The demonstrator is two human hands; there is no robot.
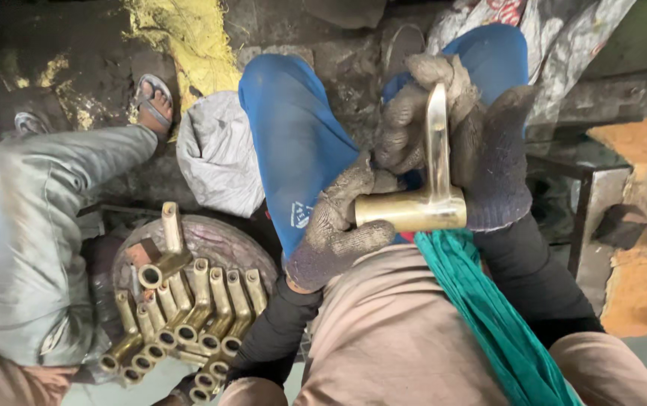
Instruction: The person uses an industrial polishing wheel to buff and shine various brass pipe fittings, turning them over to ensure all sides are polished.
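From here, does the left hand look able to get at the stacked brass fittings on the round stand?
Probably yes: the left hand is nearest the stacked brass fittings, with nothing between, but its grip is on the brass T-piece.

The brass fitting (421, 197) I hold is T-shaped and polished: a thick hollow barrel lying level, open end to my left, with a slimmer flattened stem rising upright from its right end, above my lap.

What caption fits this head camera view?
Two gloved hands, left and right, hold a T-shaped brass pipe fitting above stacked matching brass fittings.
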